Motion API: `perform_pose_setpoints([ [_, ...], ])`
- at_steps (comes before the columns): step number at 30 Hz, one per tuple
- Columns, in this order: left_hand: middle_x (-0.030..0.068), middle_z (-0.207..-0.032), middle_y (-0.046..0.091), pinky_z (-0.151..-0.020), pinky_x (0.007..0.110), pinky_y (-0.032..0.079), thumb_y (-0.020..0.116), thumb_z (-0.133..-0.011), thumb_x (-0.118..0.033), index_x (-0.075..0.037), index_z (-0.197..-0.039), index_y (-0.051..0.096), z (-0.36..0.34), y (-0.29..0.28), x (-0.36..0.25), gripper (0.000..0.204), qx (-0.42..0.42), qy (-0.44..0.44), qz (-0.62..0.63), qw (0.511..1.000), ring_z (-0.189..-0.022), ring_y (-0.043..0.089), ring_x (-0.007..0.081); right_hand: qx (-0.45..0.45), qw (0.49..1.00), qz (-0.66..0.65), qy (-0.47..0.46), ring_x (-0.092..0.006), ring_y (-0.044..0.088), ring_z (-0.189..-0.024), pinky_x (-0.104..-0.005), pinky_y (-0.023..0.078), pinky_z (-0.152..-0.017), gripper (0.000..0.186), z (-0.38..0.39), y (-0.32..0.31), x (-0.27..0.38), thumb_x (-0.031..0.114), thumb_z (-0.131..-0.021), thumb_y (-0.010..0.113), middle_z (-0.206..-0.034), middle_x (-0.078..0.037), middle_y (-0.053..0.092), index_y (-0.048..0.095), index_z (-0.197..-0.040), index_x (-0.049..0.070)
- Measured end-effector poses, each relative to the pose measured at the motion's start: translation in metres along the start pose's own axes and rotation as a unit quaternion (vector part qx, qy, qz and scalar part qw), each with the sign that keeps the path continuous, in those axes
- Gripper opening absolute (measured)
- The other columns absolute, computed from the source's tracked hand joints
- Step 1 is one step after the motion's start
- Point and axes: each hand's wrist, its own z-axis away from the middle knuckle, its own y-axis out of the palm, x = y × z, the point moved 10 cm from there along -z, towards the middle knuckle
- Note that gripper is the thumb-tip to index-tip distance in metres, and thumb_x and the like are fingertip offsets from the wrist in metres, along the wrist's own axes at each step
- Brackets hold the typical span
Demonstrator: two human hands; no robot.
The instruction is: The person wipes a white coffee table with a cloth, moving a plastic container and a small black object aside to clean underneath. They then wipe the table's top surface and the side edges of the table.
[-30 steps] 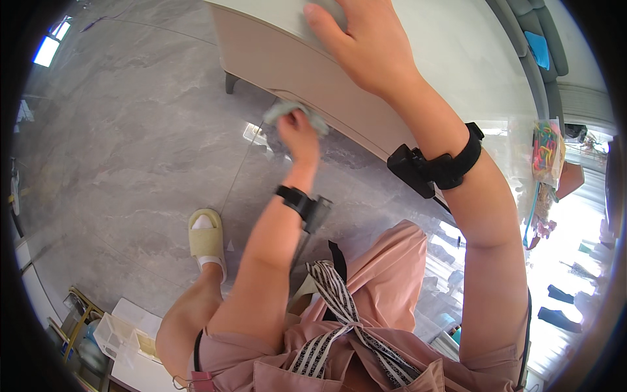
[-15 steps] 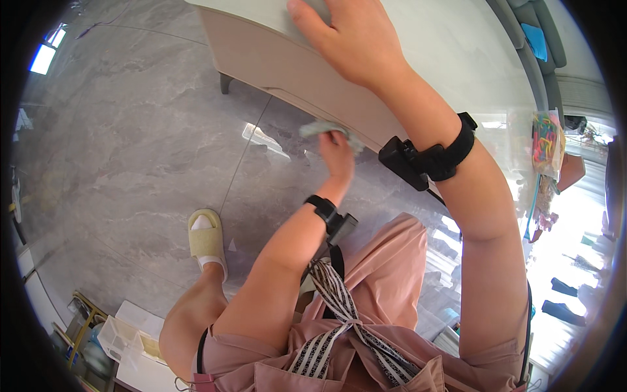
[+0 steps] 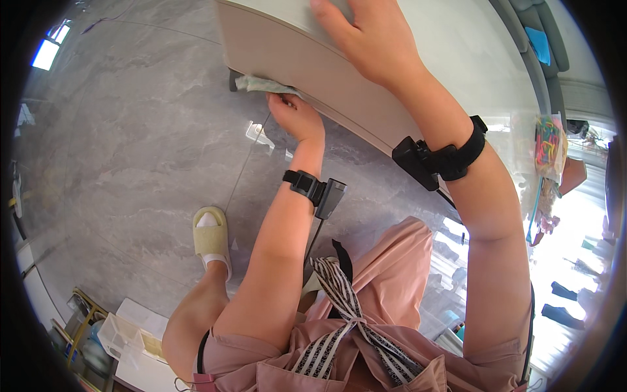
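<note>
Cloth (image 3: 261,83) now higher against table side (image 3: 313,65)

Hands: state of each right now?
Left hand: closed on a grey cloth against the table's side.
Right hand: open, flat on the tabletop.

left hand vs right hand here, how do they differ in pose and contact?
The left hand is closed on a pale cloth pressed to the table's side panel; the right hand lies open and flat on the tabletop, holding nothing. The left hand sits lower, below the table edge, and the right hand rests above it. Both wear a black wrist strap with a small device.
</note>
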Motion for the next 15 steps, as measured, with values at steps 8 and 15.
perform_pose_setpoints([
  [8,0.0259,-0.12,0.055,-0.095,0.048,0.042,0.05,-0.092,-0.001,0.002,-0.12,0.054,0.115,0.025,0.0,0.028,0.201,0.136,-0.162,0.957,-0.11,0.052,0.0459,-0.003,1.0,-0.004,0.009,-0.0394,0.051,-0.116,-0.0445,0.04,-0.101,0.036,0.001,0.001,0.006,0.023,-0.089,0.058,-0.122,-0.022,0.057,0.06,-0.117,0.0],
  [15,0.0256,-0.146,0.039,-0.109,0.055,0.03,0.053,-0.091,-0.004,-0.002,-0.136,0.047,0.105,0.015,0.011,0.046,0.245,0.308,-0.34,0.854,-0.133,0.034,0.0499,-0.017,1.0,-0.005,0.003,-0.0388,0.052,-0.114,-0.0449,0.041,-0.1,0.036,0.005,0.0,-0.002,0.024,-0.089,0.057,-0.12,-0.022,0.058,0.061,-0.115,0.0],
])
